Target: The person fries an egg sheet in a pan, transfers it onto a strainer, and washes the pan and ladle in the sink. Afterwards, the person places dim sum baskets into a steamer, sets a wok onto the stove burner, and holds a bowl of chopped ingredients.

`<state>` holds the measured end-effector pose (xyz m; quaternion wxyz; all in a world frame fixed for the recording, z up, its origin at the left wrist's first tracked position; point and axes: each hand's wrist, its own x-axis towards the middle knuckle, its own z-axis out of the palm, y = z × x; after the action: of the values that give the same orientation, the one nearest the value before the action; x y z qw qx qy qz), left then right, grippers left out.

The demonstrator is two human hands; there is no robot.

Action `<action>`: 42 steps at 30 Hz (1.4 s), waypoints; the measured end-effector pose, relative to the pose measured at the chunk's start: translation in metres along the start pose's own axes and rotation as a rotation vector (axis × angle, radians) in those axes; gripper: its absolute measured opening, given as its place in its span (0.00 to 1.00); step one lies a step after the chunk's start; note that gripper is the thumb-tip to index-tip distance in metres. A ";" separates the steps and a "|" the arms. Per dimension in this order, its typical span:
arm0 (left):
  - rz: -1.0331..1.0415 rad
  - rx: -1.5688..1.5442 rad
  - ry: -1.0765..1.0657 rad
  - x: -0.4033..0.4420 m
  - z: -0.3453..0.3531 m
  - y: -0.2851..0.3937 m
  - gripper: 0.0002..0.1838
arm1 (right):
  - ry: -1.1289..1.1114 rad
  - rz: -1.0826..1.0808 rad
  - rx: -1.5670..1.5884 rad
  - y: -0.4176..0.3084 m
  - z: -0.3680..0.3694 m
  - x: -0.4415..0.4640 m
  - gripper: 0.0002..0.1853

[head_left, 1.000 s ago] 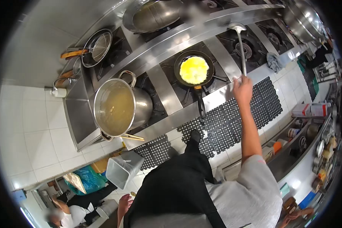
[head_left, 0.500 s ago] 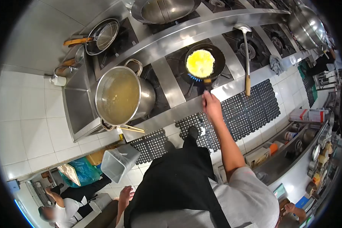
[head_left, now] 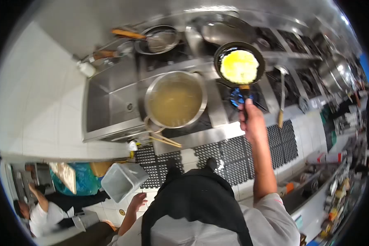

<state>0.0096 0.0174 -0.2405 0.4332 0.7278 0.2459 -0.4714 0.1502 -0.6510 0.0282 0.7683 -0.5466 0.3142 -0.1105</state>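
My right hand is closed around the handle of a small black frying pan. A round yellow egg omelette lies flat in the pan. The pan is held raised over the stove, with a lit burner showing blue flame beneath the handle. My left hand hangs low by my side near a grey plastic bin, its fingers loosely apart and holding nothing.
A big pot of cloudy liquid stands left of the burner, chopsticks by its base. A long-handled ladle rests to the right. Behind are a wok and a pan with a strainer. Another person is at lower left.
The frying pan with the omelette has come up off the burner, exposing the flame. My right hand keeps its grip. The camera view has shifted, and my left hand still hangs low.
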 end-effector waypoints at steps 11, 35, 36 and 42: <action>-0.064 -0.480 0.298 0.028 -0.098 -0.042 0.24 | -0.581 0.378 0.229 0.032 0.285 -0.038 0.20; -0.043 -0.533 0.361 -0.064 -0.060 -0.156 0.26 | -0.615 0.585 -0.192 0.204 0.500 -0.029 0.20; 0.008 -0.531 0.366 -0.060 -0.063 -0.158 0.27 | -0.622 0.588 -0.198 0.204 0.506 -0.028 0.20; -0.212 -0.843 0.413 -0.031 -0.091 -0.156 0.25 | -0.697 0.542 -0.164 0.192 0.595 0.013 0.20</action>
<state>-0.0804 0.1760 -0.2589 0.5821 0.5383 0.5692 -0.2177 0.4861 -0.1264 -0.0287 0.7835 -0.5083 0.1763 0.3108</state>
